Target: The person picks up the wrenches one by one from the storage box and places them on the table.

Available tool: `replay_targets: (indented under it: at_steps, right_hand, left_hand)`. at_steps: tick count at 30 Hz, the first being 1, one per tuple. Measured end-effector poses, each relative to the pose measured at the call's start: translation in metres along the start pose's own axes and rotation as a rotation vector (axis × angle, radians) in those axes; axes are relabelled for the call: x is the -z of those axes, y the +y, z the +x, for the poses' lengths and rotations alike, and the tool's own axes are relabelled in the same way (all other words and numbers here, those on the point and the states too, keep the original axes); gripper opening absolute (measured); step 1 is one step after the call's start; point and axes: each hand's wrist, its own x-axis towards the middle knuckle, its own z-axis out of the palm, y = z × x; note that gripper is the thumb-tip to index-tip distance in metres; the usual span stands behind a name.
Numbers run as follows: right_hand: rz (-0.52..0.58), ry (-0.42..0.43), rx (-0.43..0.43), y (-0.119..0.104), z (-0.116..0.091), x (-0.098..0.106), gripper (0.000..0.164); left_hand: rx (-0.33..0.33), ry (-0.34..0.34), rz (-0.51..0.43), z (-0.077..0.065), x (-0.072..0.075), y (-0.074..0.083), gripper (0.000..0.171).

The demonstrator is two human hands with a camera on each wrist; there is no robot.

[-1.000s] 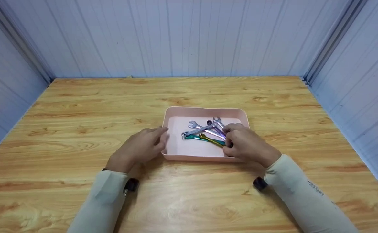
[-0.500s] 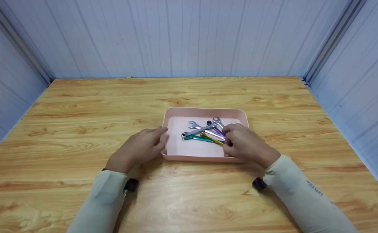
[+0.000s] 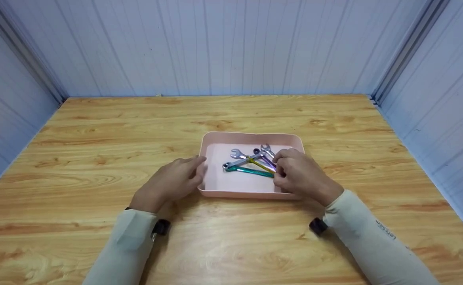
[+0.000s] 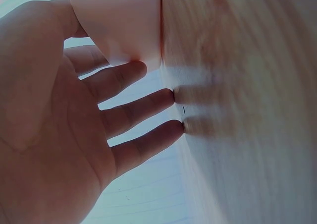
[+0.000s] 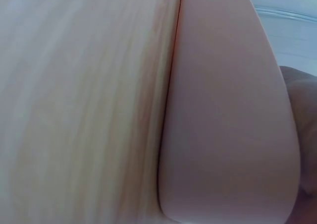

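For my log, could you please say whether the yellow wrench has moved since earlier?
Yes, the yellow wrench has shifted toward the far wall of the pink tray.

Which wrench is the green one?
The green wrench is the one closest to the near wall of the pink tray. The other wrenches showing are yellow, purple or silver.

text: "Letsslim", slightly blurred (image 3: 385,229) | on: right sleeve (image 3: 374,241)

Glossy metal wrenches (image 3: 251,171), smooth plastic tray (image 3: 239,194), wood-grained table (image 3: 231,245)
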Motion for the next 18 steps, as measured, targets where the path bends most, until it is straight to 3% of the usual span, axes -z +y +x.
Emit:
replay_targets:
  at_steps: [8,13,18]
  right_hand:
    - [-0.029,0.092,0.055,0.0016,0.0011,-0.0003,0.009]
    - [0.002,0.069,0.006,0.0018,0.0002,0.0,0.006]
    - [0.103,0.032,-0.079,0.0024,0.0001,0.0038,0.008]
  left_hand:
    - [-0.016,0.021,-0.006,0.0,0.0004,-0.0025,0.045]
    - [-0.008,0.009,-0.009,-0.0003,-0.0006,-0.0018,0.044]
    - [0.021,-0.006,-0.019,0.0011,0.0,0.0009,0.048]
